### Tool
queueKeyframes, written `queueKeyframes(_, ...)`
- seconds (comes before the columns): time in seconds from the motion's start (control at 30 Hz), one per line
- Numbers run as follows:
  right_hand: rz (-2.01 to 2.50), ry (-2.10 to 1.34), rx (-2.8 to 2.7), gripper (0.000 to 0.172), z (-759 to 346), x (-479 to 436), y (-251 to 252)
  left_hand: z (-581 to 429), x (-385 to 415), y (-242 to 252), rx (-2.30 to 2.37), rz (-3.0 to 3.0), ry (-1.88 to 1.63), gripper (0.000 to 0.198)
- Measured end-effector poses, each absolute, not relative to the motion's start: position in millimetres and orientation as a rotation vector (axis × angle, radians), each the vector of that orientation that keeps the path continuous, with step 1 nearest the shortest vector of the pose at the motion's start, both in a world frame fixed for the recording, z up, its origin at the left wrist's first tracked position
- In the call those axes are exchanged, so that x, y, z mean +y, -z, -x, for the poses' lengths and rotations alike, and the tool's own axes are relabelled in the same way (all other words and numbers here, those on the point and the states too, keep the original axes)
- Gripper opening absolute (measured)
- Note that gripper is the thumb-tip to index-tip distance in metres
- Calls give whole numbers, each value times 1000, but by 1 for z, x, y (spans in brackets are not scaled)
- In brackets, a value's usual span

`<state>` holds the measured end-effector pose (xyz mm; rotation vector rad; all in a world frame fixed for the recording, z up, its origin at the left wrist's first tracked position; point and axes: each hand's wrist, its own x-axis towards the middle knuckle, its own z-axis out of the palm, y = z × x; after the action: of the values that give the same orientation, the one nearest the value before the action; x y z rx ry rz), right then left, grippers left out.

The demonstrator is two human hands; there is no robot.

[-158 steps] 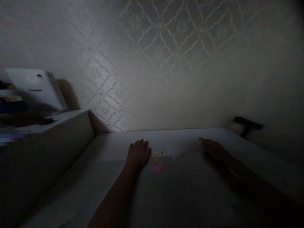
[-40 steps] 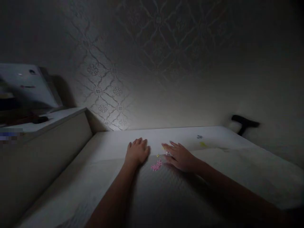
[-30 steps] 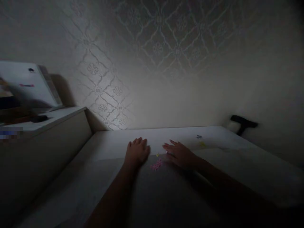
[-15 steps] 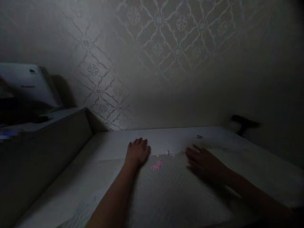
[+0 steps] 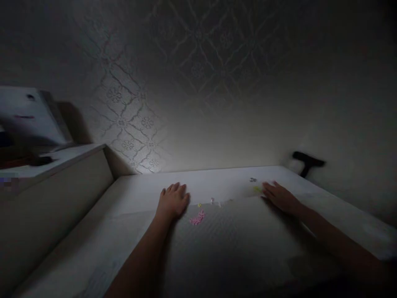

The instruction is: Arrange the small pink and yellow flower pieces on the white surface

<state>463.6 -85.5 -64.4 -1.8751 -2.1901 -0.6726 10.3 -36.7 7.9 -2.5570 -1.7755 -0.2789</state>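
My left hand (image 5: 173,200) lies on the pale tabletop, palm down and fingers spread, with nothing seen in it. Just right of it is a small heap of pink bead-like pieces (image 5: 197,218). Above that heap sit a tiny yellow piece (image 5: 199,205) and a small pale piece (image 5: 212,200). My right hand (image 5: 281,198) is out to the right, fingers stretched towards a yellow-green item (image 5: 256,188). Whether the fingertips touch it I cannot tell. A little grey object (image 5: 253,179) lies behind that item. The dim light hides fine detail.
A patterned wall (image 5: 192,103) rises behind the table. To the left, a raised cabinet (image 5: 65,186) carries a white box-like object (image 5: 31,118) and dark items. A black T-shaped object (image 5: 308,160) stands at the table's right edge. A textured pale sheet (image 5: 217,248) covers the near tabletop.
My right hand has moved to the right and slightly back, uncovering the yellow-green item. My left hand stays by the pink heap. The whole view has shifted a little.
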Motion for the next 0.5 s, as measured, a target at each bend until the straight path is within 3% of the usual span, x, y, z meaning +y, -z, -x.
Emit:
queueKeyframes(0.17, 1967, 616, -2234, 37, -456, -69, 64, -10, -38, -9, -1785, 2557, 272, 50)
queueKeyframes(0.5, 2054, 634, -2224, 41, -455, -73, 57, -11, -38, -8, -1775, 2551, 294, 48)
